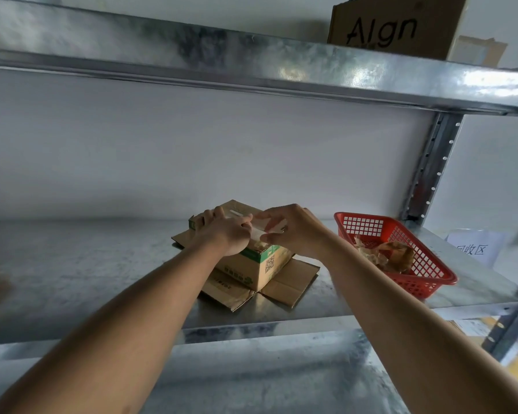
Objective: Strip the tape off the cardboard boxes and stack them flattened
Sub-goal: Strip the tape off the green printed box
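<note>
A small brown cardboard box with green print and a QR code stands on a flattened cardboard box on the metal shelf. My left hand rests on the box's top, its fingers curled over the far edge. My right hand pinches a strip of clear tape that lifts off the box's top between the two hands.
A red plastic basket holding crumpled tape stands right of the boxes. A paper label lies beyond it. An upper shelf carries a printed carton. A shelf upright rises at the back right.
</note>
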Available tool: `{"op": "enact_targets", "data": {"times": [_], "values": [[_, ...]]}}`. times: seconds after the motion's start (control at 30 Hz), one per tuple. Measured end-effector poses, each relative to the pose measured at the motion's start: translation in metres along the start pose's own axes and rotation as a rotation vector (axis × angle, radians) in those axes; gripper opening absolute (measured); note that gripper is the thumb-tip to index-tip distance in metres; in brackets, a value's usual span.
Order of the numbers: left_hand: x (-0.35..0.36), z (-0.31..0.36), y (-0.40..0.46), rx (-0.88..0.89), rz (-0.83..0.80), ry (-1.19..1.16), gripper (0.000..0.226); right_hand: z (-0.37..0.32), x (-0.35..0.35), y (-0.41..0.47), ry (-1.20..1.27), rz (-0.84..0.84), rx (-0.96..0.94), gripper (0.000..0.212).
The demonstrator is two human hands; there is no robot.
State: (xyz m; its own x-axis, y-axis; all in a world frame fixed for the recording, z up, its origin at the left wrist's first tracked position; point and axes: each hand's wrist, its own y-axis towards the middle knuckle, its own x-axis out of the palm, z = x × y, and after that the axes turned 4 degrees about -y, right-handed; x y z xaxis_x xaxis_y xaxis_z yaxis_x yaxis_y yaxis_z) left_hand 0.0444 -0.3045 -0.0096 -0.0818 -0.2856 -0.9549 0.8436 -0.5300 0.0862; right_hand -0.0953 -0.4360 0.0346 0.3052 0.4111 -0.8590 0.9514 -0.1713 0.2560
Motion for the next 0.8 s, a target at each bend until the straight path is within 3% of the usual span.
{"op": "enact_targets", "data": {"times": [0.23, 0.33, 0.47, 0.63, 0.8], "values": [[-0.002, 0.003, -0.004, -0.014, -0.003, -0.006, 0.053, -0.002, 0.007, -0.008, -0.102, -0.017, -0.088, 0.009], [-0.003, 0.004, -0.008, -0.018, 0.016, -0.013, 0.052, -0.005, 0.008, -0.013, -0.101, 0.026, -0.132, 0.009], [-0.004, 0.006, -0.016, -0.012, 0.037, -0.036, 0.051, -0.003, 0.014, -0.027, 0.068, 0.218, -0.143, 0.025], [-0.006, 0.014, -0.019, -0.019, 0.042, -0.028, 0.051, 0.013, -0.006, -0.042, 0.191, 0.484, -0.087, 0.016], [0.003, 0.05, -0.022, -0.004, -0.007, -0.019, 0.053, 0.059, -0.025, -0.057, 0.09, 0.59, 0.102, 0.018]]}}
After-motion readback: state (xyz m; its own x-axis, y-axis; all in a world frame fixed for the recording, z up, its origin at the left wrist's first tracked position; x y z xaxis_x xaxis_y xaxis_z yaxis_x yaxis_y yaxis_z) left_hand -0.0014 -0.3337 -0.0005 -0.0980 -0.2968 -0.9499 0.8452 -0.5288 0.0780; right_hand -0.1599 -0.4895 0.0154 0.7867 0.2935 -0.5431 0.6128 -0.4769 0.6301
